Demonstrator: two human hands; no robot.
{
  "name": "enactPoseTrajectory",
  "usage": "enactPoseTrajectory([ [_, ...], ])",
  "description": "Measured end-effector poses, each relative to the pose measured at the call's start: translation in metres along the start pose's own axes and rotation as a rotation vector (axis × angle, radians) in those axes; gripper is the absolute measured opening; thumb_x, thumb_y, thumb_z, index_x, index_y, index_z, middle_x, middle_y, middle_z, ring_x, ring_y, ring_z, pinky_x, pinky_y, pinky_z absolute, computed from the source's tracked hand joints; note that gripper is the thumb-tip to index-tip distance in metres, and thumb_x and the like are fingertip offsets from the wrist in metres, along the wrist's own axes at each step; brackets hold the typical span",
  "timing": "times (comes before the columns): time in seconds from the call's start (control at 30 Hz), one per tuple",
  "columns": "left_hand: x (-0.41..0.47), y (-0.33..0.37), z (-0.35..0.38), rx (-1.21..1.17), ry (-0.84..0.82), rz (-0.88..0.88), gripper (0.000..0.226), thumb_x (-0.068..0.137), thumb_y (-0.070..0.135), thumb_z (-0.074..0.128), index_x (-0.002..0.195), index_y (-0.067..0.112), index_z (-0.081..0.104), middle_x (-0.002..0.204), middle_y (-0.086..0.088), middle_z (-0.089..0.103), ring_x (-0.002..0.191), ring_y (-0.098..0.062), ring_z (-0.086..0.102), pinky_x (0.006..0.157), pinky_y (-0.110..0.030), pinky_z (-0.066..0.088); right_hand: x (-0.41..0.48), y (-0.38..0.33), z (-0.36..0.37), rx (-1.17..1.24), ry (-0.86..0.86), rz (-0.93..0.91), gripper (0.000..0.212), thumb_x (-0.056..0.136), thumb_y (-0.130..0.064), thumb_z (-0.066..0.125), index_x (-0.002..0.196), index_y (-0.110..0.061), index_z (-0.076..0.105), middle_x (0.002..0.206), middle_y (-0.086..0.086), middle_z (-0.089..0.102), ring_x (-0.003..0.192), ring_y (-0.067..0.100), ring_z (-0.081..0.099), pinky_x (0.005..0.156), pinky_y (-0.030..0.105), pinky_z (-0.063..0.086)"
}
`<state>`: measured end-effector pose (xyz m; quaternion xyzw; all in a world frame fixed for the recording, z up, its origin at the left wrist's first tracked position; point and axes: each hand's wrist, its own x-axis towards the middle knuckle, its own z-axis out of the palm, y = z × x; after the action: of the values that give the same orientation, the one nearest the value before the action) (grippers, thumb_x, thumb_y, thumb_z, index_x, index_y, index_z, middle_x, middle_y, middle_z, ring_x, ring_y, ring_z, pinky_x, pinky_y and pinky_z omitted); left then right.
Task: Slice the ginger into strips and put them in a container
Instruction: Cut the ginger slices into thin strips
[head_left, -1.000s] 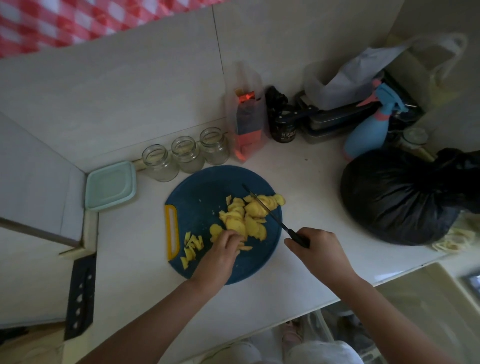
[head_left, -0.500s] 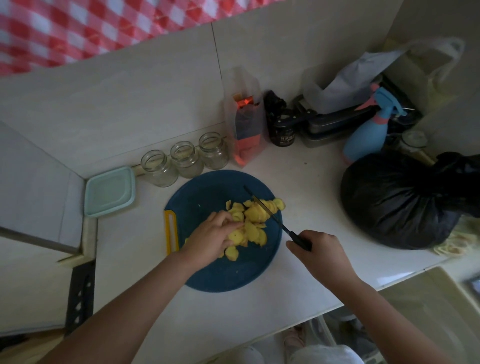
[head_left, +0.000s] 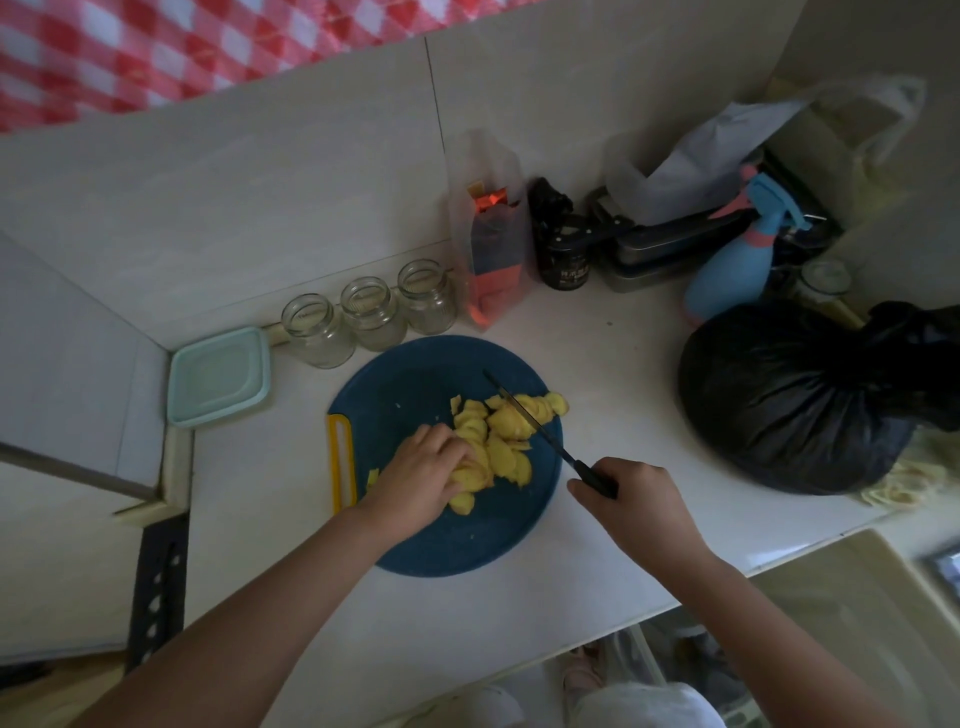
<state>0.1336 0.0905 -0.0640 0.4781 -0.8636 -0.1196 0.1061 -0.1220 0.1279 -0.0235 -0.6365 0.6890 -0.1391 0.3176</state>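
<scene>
Blue cutting board (head_left: 415, 379): round, lying flat on the white worktop (head_left: 597, 364), with a yellow grip slot (head_left: 343, 462) at its left edge.
Ginger slices (head_left: 509, 423): a pale yellow, overlapping pile on the right half of the board. A few small bits lie close to the yellow slot, partly hidden under the left wrist.
Left hand (head_left: 426, 473): on the board, knuckles up. The fingers are curled down and drawn together over the left end of the pile, clamped on a bunch of slices. The fingertips themselves are hidden beneath the hand.
Right hand (head_left: 639, 499): just off the board's right edge, above the worktop, with the fingers wrapped tight round the black handle of the knife (head_left: 550, 439).
Knife blade: thin and dark, running from the handle up and left across the board, over the pile, with its tip toward the board's far side. Whether the edge touches the slices cannot be told.
Container (head_left: 218, 376): pale green and square with its lid on, well off the board's far left, tucked into the corner where the walls meet.
Glass jars (head_left: 371, 312): three with open mouths, in a row just beyond the board's far edge, against the wall.
Black bag (head_left: 795, 400): full and knotted, well to the right of the board.
Spray bottle (head_left: 732, 275): blue with pink trim, far right of the board, just behind the bag.
</scene>
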Motion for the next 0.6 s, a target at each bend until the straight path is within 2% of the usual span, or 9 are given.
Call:
enactPoseTrajectory([
  [0.07,-0.004,0.002,-0.001,-0.023,-0.015,0.015,0.025,0.072,0.007,0.076,0.093,0.01,0.063,0.095,-0.005,0.06,0.089,-0.021,0.056,0.077,-0.036,0.051,-0.001,0.0,0.0,0.005,-0.023,-0.007,0.027,0.093,-0.037,0.057,0.078,-0.014,0.062,0.063,0.0,0.054,0.055,0.012,0.048,0.052,0.023,0.036],
  [0.13,-0.01,0.006,-0.004,-0.109,-0.003,-0.027,0.017,0.078,0.01,0.072,0.092,0.01,0.062,0.092,-0.001,0.063,0.085,-0.016,0.057,0.074,-0.036,0.051,-0.002,0.0,0.0,0.06,-0.059,-0.005,0.03,0.095,-0.039,0.052,0.081,-0.015,0.062,0.068,0.006,0.061,0.057,0.019,0.054,0.053,0.03,0.044],
  [0.2,-0.016,0.009,-0.009,-0.242,0.048,-0.187,0.019,0.083,0.015,0.07,0.1,0.011,0.061,0.095,0.004,0.062,0.086,-0.01,0.056,0.075,-0.029,0.048,-0.004,-0.001,0.001,0.162,-0.108,0.018,0.032,0.097,-0.039,0.048,0.082,-0.014,0.06,0.068,0.007,0.063,0.055,0.02,0.057,0.055,0.034,0.049],
  [0.27,-0.022,0.008,-0.018,-0.377,0.127,-0.402,0.024,0.086,0.019,0.069,0.106,0.014,0.057,0.098,0.01,0.06,0.088,-0.005,0.057,0.076,-0.022,0.046,-0.007,-0.005,0.003,0.286,-0.204,0.059,0.033,0.098,-0.037,0.046,0.083,-0.011,0.059,0.063,0.004,0.061,0.046,0.011,0.052,0.048,0.027,0.048],
  [0.33,-0.028,0.001,-0.026,-0.513,0.231,-0.61,0.024,0.088,0.018,0.065,0.11,0.015,0.054,0.099,0.005,0.062,0.091,-0.01,0.059,0.078,-0.024,0.046,-0.013,-0.008,0.009,0.341,-0.312,0.056,0.037,0.098,-0.037,0.047,0.082,-0.006,0.06,0.059,0.001,0.059,0.044,0.007,0.049,0.044,0.022,0.045],
  [0.43,-0.039,-0.012,-0.034,-0.801,0.311,-0.879,0.028,0.093,0.01,0.058,0.12,0.007,0.053,0.111,-0.008,0.062,0.096,-0.021,0.06,0.084,-0.035,0.051,-0.018,-0.005,0.016,0.255,-0.432,-0.048,0.04,0.099,-0.035,0.047,0.08,-0.002,0.06,0.056,0.0,0.056,0.043,0.004,0.048,0.045,0.017,0.04],
  [0.5,-0.047,-0.014,-0.033,-1.015,0.307,-0.966,0.026,0.094,0.005,0.054,0.119,0.001,0.054,0.117,-0.016,0.061,0.093,-0.021,0.062,0.077,-0.03,0.056,-0.019,0.001,0.017,0.193,-0.494,-0.095,0.039,0.098,-0.033,0.049,0.077,-0.003,0.059,0.055,-0.002,0.054,0.044,0.004,0.048,0.047,0.016,0.038],
  [0.6,-0.055,-0.004,-0.03,-1.191,0.334,-1.058,0.016,0.094,0.002,0.053,0.11,0.001,0.057,0.108,-0.015,0.062,0.086,-0.018,0.061,0.062,-0.017,0.055,-0.015,0.012,0.017,0.121,-0.557,-0.149,0.035,0.098,-0.033,0.05,0.07,-0.013,0.055,0.054,-0.005,0.052,0.046,0.004,0.047,0.049,0.02,0.039],
])
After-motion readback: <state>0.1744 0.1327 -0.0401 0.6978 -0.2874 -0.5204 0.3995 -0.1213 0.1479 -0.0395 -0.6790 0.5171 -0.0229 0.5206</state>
